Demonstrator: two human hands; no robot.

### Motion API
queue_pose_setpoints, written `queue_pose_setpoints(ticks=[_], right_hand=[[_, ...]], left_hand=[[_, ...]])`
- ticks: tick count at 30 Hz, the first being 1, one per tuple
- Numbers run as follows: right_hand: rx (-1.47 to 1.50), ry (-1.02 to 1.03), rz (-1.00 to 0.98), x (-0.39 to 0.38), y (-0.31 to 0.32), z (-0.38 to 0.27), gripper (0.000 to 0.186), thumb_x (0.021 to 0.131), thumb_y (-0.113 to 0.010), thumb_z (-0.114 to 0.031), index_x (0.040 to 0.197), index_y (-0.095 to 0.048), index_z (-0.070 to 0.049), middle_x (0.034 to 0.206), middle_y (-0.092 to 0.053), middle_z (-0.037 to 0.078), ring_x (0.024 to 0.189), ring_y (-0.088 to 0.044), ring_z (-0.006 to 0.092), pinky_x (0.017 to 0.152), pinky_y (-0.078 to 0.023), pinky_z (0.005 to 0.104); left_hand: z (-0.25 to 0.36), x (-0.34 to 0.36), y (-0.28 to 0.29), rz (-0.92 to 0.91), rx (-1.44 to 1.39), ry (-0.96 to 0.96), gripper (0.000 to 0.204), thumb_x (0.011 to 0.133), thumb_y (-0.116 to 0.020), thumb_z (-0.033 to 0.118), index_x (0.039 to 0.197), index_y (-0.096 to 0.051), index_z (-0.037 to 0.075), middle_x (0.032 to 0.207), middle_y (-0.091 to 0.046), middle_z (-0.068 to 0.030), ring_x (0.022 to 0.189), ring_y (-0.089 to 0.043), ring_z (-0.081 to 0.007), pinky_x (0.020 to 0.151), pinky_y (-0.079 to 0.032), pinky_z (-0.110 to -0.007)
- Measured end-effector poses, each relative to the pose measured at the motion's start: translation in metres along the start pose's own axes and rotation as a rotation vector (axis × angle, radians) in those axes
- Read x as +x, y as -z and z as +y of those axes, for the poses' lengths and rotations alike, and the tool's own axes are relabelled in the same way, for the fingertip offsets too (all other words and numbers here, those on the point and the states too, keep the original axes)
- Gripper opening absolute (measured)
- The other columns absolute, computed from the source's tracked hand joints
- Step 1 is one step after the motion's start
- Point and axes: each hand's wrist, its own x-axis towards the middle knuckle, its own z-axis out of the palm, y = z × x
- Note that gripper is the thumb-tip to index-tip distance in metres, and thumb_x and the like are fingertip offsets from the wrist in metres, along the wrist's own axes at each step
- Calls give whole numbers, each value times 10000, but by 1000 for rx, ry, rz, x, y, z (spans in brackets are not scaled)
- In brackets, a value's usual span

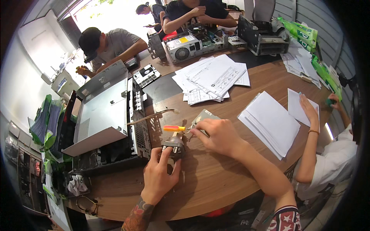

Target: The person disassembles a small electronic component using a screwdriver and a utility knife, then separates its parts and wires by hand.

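My left hand (161,173) grips a small dark grey metal part (172,144) from below, just right of the open metal casing (102,109). My right hand (217,136) pinches the thin shaft of a screwdriver (174,128), whose yellow and orange handle points left over that part. A grey metal plate (206,115) lies under and behind my right fingers, partly hidden by them. A loose cable (152,115) runs from the casing toward the back of my hands.
Paper piles (216,77) and white sheets (268,123) cover the wooden table (227,184). An opened computer (185,48) and metal frame (262,36) stand behind. A co-worker's hand (308,107) rests on paper at right; other people (111,50) sit or stand across the table.
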Motion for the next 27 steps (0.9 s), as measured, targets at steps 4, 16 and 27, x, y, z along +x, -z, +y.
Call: queue_pose_setpoints(ticks=[4, 16, 27], right_hand=[[-49, -82, -92, 0, 2, 0, 240, 934, -689, -280, 868, -704, -49, 817, -706, 123, 721, -678, 326, 627, -535, 411], [30, 32, 54, -2, -5, -7, 228, 932, -687, -267, 837, -673, -60, 760, -678, 102, 662, -662, 314, 579, -518, 420], [-54, 5, 10, -2, 2, -4, 231, 925, -691, -272, 833, -693, -60, 761, -683, 105, 663, -670, 302, 590, -524, 408]], left_hand=[[0, -1, 1, -18, -19, 13, 465, 819, -776, 158, 1237, -581, 97, 1102, -573, -157, 817, -678, -353, 650, -565, -425], [1, 0, 0, -6, -41, 12, 461, 812, -780, 146, 1228, -588, 90, 1094, -578, -158, 827, -679, -348, 660, -565, -422], [3, 0, -1, -17, -40, 21, 459, 812, -781, 136, 1223, -585, 79, 1096, -585, -158, 841, -679, -349, 663, -564, -422]])
